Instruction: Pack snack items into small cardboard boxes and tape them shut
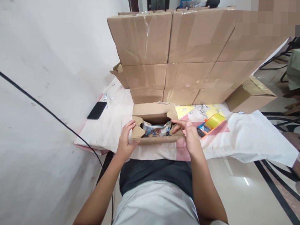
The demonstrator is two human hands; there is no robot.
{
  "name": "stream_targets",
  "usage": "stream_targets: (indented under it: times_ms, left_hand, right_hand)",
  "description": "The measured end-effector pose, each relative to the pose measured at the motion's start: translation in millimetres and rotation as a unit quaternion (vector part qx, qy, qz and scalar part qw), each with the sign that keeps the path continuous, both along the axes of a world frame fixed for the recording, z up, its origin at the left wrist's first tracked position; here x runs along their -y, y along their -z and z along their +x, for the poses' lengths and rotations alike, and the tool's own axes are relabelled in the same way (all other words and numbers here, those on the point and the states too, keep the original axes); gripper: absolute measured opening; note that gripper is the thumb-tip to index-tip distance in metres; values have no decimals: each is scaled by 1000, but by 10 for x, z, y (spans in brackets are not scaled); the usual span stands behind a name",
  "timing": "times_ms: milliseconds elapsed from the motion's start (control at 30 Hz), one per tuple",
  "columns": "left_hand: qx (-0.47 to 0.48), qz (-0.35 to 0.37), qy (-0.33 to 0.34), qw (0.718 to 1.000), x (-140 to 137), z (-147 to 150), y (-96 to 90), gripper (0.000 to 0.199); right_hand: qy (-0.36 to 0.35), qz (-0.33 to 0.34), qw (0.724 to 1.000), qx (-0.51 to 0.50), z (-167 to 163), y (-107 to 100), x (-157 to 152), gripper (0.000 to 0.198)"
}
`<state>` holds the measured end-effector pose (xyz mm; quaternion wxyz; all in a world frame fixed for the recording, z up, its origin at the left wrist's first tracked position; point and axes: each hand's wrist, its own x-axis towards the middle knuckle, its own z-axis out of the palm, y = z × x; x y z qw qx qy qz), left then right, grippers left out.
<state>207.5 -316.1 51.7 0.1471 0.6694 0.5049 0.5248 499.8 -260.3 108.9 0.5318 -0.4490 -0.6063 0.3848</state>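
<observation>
Our counter (115, 124) under white-and-pink cloth (247, 139)
On it we see a black rectangular phone (97, 110), an open brown cardboard box (150, 109), an orange dispenser (214, 128) of yellow tape (215, 120) and stacked brown cardboard cartons (188, 76).

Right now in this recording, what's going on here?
A person's left hand is against the left end of an open cardboard box, while the right hand is at the flaps on its right end. A printed packet lies inside. The box sits on a cloth, with a tape dispenser to the right, a black phone to the left and stacked cartons behind.
</observation>
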Motion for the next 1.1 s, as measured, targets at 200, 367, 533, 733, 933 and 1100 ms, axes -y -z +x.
stream_targets:
  times_ms: [200,367,533,733,933,1100]
  left_hand:
    - [146,-63,-40,987,-120,240,-115,24]
    - [149,-72,-54,985,-133,218,-28,51]
    - [222,-139,6,965,-284,168,90,76]
    - [-50,-18,-31,998,-253,173,-210,58]
    - [-333,-16,39,942,-124,335,-571,65]
    - [-364,28,14,931,-261,386,-440,66]
  right_hand:
    - [125,82,988,-46,83,182,-208,43]
    - [-44,101,988,106,91,171,-232,51]
    - [41,31,998,-34,58,242,-433,54]
    - [-29,114,990,75,62,179,-298,44]
    - [171,119,977,-36,521,389,-108,27]
    - [404,7,905,-136,1288,617,-349,35]
